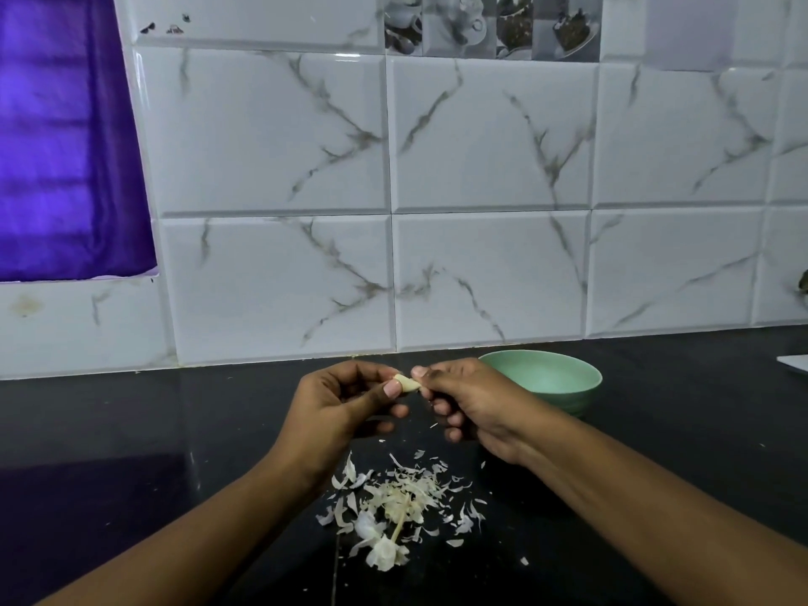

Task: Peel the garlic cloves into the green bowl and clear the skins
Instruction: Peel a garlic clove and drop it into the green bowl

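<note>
A pale garlic clove (407,383) is held in the air between both hands, above the black counter. My left hand (345,408) pinches its left end between thumb and fingers. My right hand (472,404) pinches its right end with thumb and forefinger, the other fingers curled under. The green bowl (555,378) stands just behind and to the right of my right hand; the part of its inside that shows looks bare. A heap of white garlic skins (398,505) with a dry stem lies on the counter below the hands.
The black counter (131,430) runs to a white marble-look tiled wall (481,190). A purple curtain (65,146) hangs at the left. A white object's edge (793,363) shows at the far right. Small skin flakes lie scattered around the heap.
</note>
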A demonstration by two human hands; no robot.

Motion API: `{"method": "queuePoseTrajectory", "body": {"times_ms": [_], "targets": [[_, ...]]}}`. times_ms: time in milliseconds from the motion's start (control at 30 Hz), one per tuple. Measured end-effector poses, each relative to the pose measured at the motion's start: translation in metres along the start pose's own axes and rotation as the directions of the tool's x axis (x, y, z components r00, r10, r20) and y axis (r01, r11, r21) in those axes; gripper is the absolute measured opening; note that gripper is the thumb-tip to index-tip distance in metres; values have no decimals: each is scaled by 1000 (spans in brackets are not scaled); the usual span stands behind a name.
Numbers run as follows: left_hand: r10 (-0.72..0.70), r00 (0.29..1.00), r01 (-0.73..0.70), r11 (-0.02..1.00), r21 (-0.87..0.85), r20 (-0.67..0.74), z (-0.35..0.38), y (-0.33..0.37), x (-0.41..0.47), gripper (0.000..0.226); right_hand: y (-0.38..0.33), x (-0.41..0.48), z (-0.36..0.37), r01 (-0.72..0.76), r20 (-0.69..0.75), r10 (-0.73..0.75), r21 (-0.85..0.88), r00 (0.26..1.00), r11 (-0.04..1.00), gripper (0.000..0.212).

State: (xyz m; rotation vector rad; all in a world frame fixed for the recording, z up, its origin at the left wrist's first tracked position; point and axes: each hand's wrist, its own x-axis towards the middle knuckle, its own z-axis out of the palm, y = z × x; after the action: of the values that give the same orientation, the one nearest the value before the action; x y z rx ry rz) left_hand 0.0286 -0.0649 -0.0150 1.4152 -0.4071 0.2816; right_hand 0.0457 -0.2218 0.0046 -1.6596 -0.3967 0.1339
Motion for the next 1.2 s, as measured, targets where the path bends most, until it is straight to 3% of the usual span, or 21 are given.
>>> {"method": "queuePoseTrajectory", "body": {"times_ms": [200,367,533,600,833,900,1033,1200], "targets": [[-24,1000,24,999,-42,3,1,-1,0,18,-4,1,-11,-124,117,105,174,988,977,32],[-79,996,76,994,-85,-34,-3,2,3,17,-3,-2,-17,-40,127,47,-54,991,998,23],[-132,990,127,988,-88,-55,-3,1,4,20,-5,-4,-24,95,130,-58,-299,990,949,3],[-167,984,161,983,-83,-64,-4,0,5,23,-7,-4,-26,126,112,-90,-377,990,918,7],[-250,967,244,964,-110,-53,-7,1,5,22,-14,-8,-25,132,142,-77,-433,987,892,25],[-247,968,240,965,-107,-52,-7,0,5,20,-15,-8,-26,184,115,-146,-506,983,843,29],[-255,965,247,962,-112,-62,-7,-3,6,20,-11,-8,-23,302,81,-299,-462,951,834,8],[-242,966,234,968,-95,-88,-5,-4,5,22,-6,-6,-20,355,63,-374,-491,925,796,29]]}}
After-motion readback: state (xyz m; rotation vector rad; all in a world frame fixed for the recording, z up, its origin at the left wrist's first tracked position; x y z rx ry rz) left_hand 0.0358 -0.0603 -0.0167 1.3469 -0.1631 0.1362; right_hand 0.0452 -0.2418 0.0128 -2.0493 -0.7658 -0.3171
